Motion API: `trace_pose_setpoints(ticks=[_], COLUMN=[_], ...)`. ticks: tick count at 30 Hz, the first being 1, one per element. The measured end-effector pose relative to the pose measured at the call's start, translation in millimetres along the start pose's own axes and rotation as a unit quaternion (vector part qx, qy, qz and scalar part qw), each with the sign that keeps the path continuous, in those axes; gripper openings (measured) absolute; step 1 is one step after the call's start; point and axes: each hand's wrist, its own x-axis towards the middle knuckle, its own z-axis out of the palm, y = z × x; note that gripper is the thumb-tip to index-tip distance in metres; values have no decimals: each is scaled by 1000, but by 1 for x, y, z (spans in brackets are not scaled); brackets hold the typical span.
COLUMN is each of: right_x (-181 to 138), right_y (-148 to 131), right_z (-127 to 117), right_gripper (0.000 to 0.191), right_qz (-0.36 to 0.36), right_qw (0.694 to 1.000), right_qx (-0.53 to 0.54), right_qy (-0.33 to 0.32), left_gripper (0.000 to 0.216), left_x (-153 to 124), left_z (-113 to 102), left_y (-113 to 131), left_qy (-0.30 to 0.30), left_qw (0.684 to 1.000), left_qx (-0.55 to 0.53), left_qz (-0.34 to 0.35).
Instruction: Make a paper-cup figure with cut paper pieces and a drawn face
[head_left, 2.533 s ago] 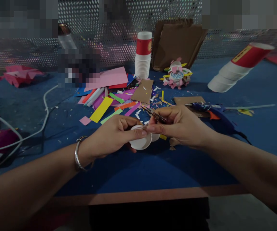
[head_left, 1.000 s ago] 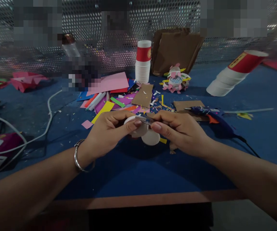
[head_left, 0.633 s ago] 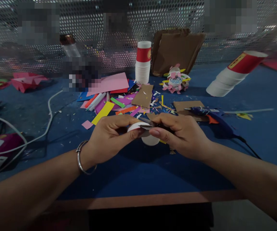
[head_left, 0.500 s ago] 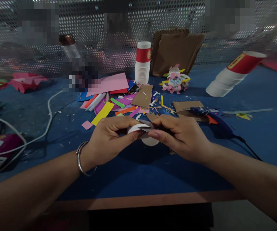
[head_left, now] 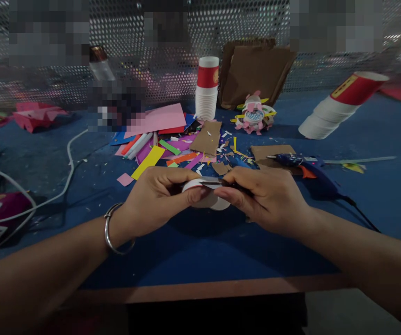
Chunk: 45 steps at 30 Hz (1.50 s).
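Observation:
My left hand [head_left: 157,197], with a metal bangle on the wrist, is closed around a small white paper cup [head_left: 204,199] held just above the blue table [head_left: 200,251]. My right hand [head_left: 268,197] is closed on a small pair of scissors [head_left: 211,182]. The blades point left and lie across the cup's rim, between my two thumbs. Most of the cup is hidden by my fingers.
Coloured paper strips and scraps [head_left: 162,149] lie beyond my hands, with cardboard pieces [head_left: 207,136]. A blue glue gun [head_left: 305,170] lies at the right. Two stacks of red and white cups [head_left: 206,88] [head_left: 340,104], a decorated cup craft [head_left: 254,115], brown cardboard [head_left: 256,74] and white cables [head_left: 47,195] surround them.
The cup has been turned in my left hand, and the scissors' blades have shifted along its rim. Both hands stay close together in the same place above the table.

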Motion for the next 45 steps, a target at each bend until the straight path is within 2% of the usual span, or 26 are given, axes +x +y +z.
trace_pose_setpoints(ticks=[8, 13, 18, 22, 26, 31, 35, 40, 43, 45], right_x=[3, 4, 7, 6, 6, 11, 12, 9, 8, 7], right_y=[2, 0, 5, 11, 8, 0, -2, -1, 1, 1], right_z=[3, 1, 1, 5, 7, 7, 8, 7, 6, 6], right_gripper=[47, 44, 55, 56, 54, 49, 40, 32, 28, 27], right_qz=[29, 62, 137, 194, 201, 193, 179, 161, 146, 137], right_qw=[999, 995, 983, 961, 944, 942, 944, 957, 965, 969], right_qx=[43, 82, 120, 195, 263, 273, 278, 241, 219, 206], right_qy=[0, 9, 38, 6, -8, -14, -4, 2, 3, 4], left_gripper=[31, 29, 25, 22, 22, 19, 19, 24, 29, 29], left_x=[6, 6, 6, 7, 7, 4, 5, 7, 8, 9], left_z=[-5, -6, -5, -4, -3, 0, 2, -2, -7, -9], left_y=[-5, -7, -11, -13, -14, -13, -10, -6, -5, -5], left_qy=[-37, -49, -21, -4, 28, 39, 16, -61, -113, -126], left_qw=[998, 996, 990, 987, 990, 987, 975, 934, 920, 921], left_qx=[-3, -45, -105, -130, -115, -121, -177, -289, -305, -293], left_qz=[-41, -65, -92, -90, -80, -100, -136, -203, -218, -223])
